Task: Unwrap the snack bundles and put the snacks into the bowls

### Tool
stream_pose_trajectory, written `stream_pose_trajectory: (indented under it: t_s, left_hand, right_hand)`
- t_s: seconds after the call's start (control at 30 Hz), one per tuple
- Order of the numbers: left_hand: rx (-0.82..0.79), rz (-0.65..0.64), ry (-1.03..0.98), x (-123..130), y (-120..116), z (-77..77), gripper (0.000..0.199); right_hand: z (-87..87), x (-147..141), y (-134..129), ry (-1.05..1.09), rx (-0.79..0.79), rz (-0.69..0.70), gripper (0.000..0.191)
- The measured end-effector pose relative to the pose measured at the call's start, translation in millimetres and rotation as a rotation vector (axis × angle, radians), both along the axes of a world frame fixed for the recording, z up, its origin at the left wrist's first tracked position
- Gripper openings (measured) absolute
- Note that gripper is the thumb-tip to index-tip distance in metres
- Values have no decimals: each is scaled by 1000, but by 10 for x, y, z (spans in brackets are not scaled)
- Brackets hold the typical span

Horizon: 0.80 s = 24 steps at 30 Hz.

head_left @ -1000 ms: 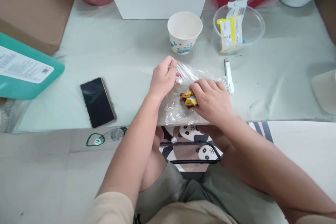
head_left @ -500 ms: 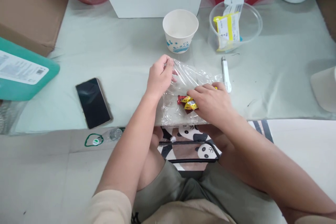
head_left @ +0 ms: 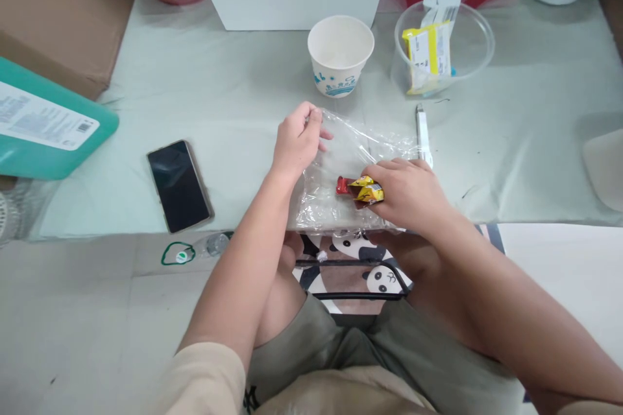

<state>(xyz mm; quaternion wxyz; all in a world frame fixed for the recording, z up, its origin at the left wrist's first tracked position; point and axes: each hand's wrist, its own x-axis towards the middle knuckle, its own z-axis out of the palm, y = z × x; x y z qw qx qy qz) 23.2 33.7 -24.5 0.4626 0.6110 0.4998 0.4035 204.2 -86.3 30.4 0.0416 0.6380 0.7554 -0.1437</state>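
The yellow packets (head_left: 372,190) are sitting mid-frame, shifting rightward with my right grip (head_left: 406,194), which is curling around them; that is baring more plastic film (head_left: 321,204) toward my left grip (head_left: 300,136), pinching its upper-left edge; the white cutter (head_left: 422,133) is crowding the film's right edge; the paper cup (head_left: 341,55) is standing above.

It looks like a lived-in room, perhaps in a home, though the exact kind is unclear. A pale green cloth-covered table (head_left: 238,110) holds a black rectangular smartphone (head_left: 180,185) left of the left hand (head_left: 298,142) and a round white paper cup (head_left: 341,71) beyond it; below that hand show a brown panda-printed surface (head_left: 338,282) and pale floor tiles (head_left: 87,311).
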Motion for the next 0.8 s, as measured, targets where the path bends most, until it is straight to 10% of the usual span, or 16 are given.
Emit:
stream_pose_trajectory:
  t_s: [0.47, 0.8]
  left_hand:
    - [-120, 90, 1, -26, 10, 109, 25]
    - [-161, 99, -19, -37, 25, 182, 24]
  right_hand:
    - [-8, 508, -136, 1380, 87, -683, 34]
    - [253, 798, -140, 1735, 566, -907, 19]
